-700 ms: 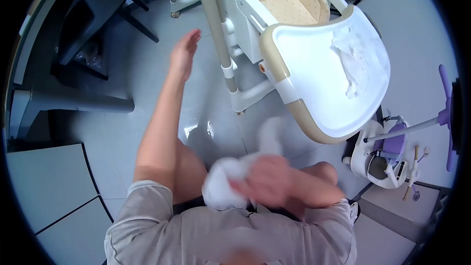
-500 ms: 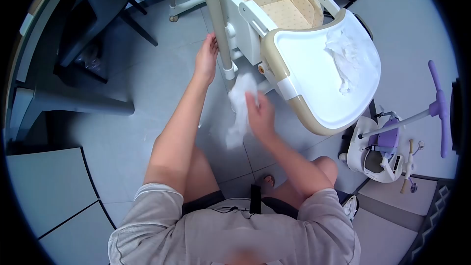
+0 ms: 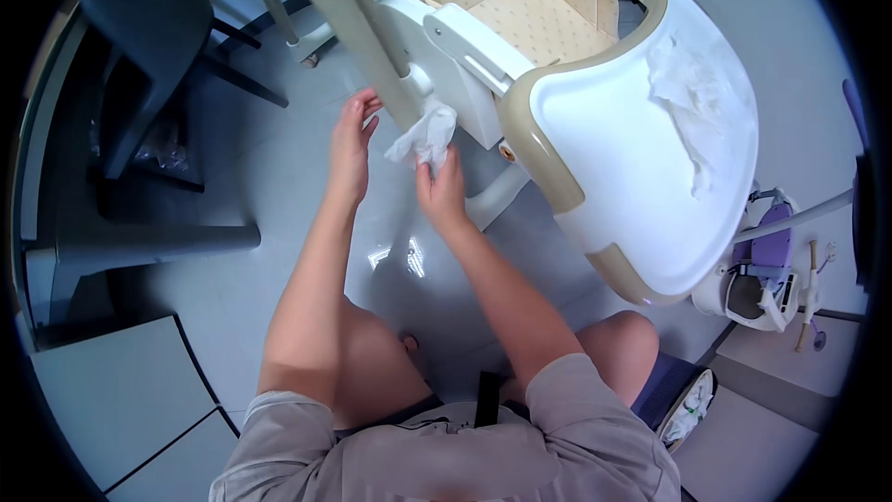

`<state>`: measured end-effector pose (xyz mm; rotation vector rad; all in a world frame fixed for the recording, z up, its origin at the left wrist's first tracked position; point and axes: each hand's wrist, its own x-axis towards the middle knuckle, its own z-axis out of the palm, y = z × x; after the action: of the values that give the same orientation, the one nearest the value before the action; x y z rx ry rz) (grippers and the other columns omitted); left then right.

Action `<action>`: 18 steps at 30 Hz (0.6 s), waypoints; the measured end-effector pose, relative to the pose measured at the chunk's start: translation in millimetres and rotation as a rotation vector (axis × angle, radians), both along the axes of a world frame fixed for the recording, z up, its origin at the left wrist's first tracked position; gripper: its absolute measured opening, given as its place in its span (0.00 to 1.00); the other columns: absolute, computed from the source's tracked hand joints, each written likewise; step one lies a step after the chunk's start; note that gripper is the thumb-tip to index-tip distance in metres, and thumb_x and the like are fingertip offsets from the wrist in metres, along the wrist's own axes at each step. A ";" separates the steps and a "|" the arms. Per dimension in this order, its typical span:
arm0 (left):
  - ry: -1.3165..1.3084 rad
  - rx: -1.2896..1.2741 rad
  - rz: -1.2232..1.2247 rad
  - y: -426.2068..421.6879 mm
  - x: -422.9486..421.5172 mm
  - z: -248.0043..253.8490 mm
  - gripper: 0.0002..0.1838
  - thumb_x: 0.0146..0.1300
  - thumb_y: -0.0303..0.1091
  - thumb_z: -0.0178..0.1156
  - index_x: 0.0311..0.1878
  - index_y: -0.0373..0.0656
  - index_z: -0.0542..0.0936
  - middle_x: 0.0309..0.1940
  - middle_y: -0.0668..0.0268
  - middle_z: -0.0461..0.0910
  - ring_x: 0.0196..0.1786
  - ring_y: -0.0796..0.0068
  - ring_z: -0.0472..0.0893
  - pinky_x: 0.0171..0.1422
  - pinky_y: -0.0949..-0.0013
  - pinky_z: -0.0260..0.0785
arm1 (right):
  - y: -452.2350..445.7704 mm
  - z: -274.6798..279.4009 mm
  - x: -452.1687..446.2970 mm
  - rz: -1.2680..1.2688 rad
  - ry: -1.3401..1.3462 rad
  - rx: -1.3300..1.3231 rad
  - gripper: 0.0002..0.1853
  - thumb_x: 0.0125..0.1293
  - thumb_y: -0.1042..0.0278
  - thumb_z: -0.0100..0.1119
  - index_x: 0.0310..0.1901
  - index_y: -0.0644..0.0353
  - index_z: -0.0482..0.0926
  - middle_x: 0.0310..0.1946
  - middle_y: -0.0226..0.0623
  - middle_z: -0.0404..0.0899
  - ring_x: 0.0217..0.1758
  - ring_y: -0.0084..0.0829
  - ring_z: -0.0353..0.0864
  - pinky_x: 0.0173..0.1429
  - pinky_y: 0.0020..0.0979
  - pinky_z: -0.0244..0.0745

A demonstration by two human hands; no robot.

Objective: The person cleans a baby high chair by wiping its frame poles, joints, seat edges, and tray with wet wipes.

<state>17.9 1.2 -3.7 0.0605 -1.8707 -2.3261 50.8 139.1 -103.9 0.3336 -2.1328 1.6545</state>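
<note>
A white wet wipe or tissue point(image 3: 427, 135), crumpled, is pinched in my right hand point(image 3: 442, 193). The wipe lies against the lower end of the beige leg tube point(image 3: 372, 42) of a high chair. Just left of that tube is my left hand point(image 3: 349, 144), its fingers and thumb apart with nothing between them. The high chair's white tray point(image 3: 613, 149) has a beige rim and extends to the right. On the tray lies another crumpled white wipe point(image 3: 689, 112). Behind it is the cream padded seat point(image 3: 534, 14).
A dark chair point(image 3: 149, 28) stands at the upper left, above a grey bench-like leg point(image 3: 167, 246). To the right is a white and purple child's ride-on point(image 3: 767, 265). A bin point(image 3: 689, 414) with crumpled white paper sits beside my right knee.
My right hand has brought the wipe up and left against the leg tube. My left hand has come off the tube and moved left. The view has shifted closer to the high chair.
</note>
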 end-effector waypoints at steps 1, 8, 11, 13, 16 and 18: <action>-0.023 -0.033 0.034 1.6 1.8 2.4 0.23 0.77 0.52 0.43 0.54 0.41 0.75 0.50 0.67 0.75 0.57 0.72 0.71 0.66 0.63 0.60 | 2.9 -0.9 1.8 -0.027 0.077 0.039 0.21 0.61 0.75 0.58 0.57 0.67 0.70 0.59 0.55 0.67 0.60 0.56 0.67 0.64 0.49 0.64; -0.316 -0.500 -0.175 22.2 87.0 21.6 0.11 0.65 0.35 0.60 0.31 0.46 0.67 0.29 0.74 0.66 0.32 0.84 0.66 0.38 0.77 0.62 | 11.2 14.1 44.1 0.047 0.384 0.249 0.17 0.46 0.75 0.67 0.42 0.53 0.82 0.61 0.47 0.67 0.65 0.53 0.65 0.65 0.49 0.65; -0.345 -0.244 -0.117 -11.1 84.6 23.1 0.08 0.61 0.28 0.59 0.30 0.45 0.69 0.27 0.74 0.68 0.29 0.83 0.69 0.35 0.77 0.63 | 16.3 3.5 49.9 0.021 0.313 0.101 0.27 0.49 0.71 0.70 0.54 0.56 0.74 0.58 0.48 0.66 0.62 0.52 0.66 0.65 0.49 0.64; -0.290 0.017 0.146 -21.1 76.4 38.0 0.06 0.61 0.24 0.55 0.29 0.43 0.71 0.28 0.72 0.72 0.31 0.82 0.73 0.38 0.75 0.68 | 24.6 14.2 45.3 -0.037 0.255 0.117 0.39 0.54 0.67 0.70 0.66 0.61 0.60 0.59 0.52 0.64 0.63 0.55 0.63 0.67 0.51 0.60; -0.121 0.117 0.446 -36.0 56.7 46.5 0.03 0.64 0.25 0.52 0.34 0.39 0.75 0.34 0.66 0.76 0.38 0.77 0.77 0.48 0.70 0.72 | 26.0 1.4 34.4 -0.023 0.126 0.160 0.36 0.59 0.66 0.68 0.65 0.63 0.59 0.59 0.54 0.64 0.62 0.55 0.65 0.65 0.50 0.63; -0.038 0.117 0.401 -30.6 37.7 39.4 0.05 0.65 0.26 0.52 0.38 0.37 0.76 0.38 0.64 0.77 0.43 0.75 0.78 0.52 0.69 0.71 | 23.2 -20.4 30.3 -0.003 0.046 0.211 0.34 0.63 0.66 0.65 0.65 0.64 0.59 0.59 0.56 0.64 0.60 0.55 0.68 0.63 0.48 0.66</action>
<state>55.6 -29.4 35.6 0.4525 -1.5593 -2.1604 81.0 162.3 -124.3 0.4269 -2.2759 1.4078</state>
